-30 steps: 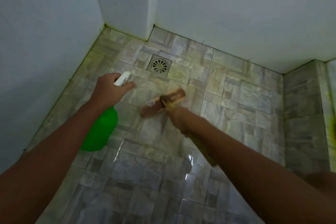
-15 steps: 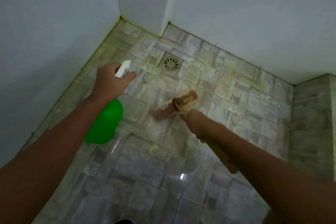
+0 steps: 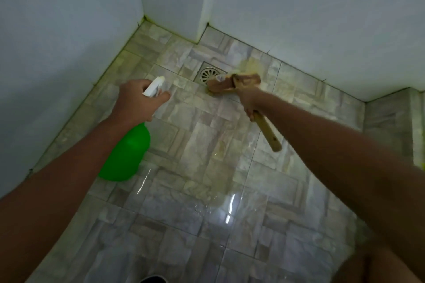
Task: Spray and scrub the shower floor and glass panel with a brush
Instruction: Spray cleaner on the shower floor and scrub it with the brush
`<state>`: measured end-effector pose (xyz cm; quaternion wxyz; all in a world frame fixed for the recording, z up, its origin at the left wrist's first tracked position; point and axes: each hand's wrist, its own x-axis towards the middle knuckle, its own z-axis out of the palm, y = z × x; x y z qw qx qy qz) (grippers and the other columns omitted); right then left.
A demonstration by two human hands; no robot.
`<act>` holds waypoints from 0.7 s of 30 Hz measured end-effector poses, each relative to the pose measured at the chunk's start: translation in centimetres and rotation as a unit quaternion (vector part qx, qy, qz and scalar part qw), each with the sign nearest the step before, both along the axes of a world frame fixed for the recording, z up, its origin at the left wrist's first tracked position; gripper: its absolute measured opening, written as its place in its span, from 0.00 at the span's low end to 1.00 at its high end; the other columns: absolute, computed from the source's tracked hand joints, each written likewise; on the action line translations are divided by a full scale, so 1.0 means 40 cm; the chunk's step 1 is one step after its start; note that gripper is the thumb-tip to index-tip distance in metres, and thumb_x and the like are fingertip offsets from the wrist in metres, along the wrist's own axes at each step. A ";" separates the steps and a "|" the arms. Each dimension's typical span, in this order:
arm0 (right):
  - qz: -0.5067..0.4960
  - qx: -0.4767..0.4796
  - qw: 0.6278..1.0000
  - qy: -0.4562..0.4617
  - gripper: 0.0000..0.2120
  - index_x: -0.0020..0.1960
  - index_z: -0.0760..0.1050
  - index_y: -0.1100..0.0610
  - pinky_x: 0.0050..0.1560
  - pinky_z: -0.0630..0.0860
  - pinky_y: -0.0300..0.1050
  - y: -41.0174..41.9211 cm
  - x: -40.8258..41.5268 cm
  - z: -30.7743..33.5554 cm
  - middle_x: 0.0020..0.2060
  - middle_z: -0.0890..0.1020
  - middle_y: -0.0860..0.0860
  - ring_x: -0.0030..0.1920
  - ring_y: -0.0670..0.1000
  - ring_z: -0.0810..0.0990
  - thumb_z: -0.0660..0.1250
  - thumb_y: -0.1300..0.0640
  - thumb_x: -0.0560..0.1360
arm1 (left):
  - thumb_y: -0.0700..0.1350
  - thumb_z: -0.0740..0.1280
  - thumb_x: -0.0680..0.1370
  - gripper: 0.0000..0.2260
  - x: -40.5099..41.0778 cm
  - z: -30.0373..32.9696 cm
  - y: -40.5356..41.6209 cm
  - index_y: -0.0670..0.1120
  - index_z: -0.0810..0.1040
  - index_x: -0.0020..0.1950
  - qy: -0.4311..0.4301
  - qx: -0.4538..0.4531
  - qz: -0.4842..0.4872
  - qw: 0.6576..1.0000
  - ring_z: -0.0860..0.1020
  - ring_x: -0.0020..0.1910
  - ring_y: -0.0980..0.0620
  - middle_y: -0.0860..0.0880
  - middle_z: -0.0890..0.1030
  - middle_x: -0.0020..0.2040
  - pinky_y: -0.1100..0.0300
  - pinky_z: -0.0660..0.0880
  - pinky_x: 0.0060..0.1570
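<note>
Right hand [image 3: 249,101] is wrapped round the light wooden handle of a long scrubbing brush [image 3: 232,82], fingers curled tight & clamped on the shaft just behind the head; fingertips themselves hidden under the hand. Brush's brown oblong head sits on the grey stone-pattern tiled shower floor [image 3: 207,190], touching the right edge of the round metal floor drain [image 3: 208,74]. Long axis of the handle runs from the free end, near the person & right of the drain, up to the head by the drain; the head lies crosswise, roughly left-right. Free end sticks out below the hand.

Left hand [image 3: 138,101] grips the white trigger head of a green plastic spray bottle [image 3: 125,154], fingers closed round the neck, index finger out over the trigger. Nozzle points toward the drain, from its left & nearer side. Green body hangs below the wrist, above the floor, tilted.

Wet glare patches on tiles well nearer than the drain. White walls [image 3: 69,30] meet the floor behind & left of the drain.
</note>
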<state>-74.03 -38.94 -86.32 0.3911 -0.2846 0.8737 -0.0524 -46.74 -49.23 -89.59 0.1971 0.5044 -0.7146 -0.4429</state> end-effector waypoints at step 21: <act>0.087 0.089 0.990 -0.070 0.21 0.55 0.74 0.61 0.50 0.76 0.51 0.526 0.448 -0.041 0.48 0.80 0.60 0.50 0.60 0.81 0.52 0.45 0.84 | 0.46 0.80 0.72 0.15 0.141 -0.019 0.161 0.40 0.80 0.33 -0.072 0.097 -0.115 0.986 0.74 0.23 0.55 0.46 0.77 0.25 0.62 0.69 0.27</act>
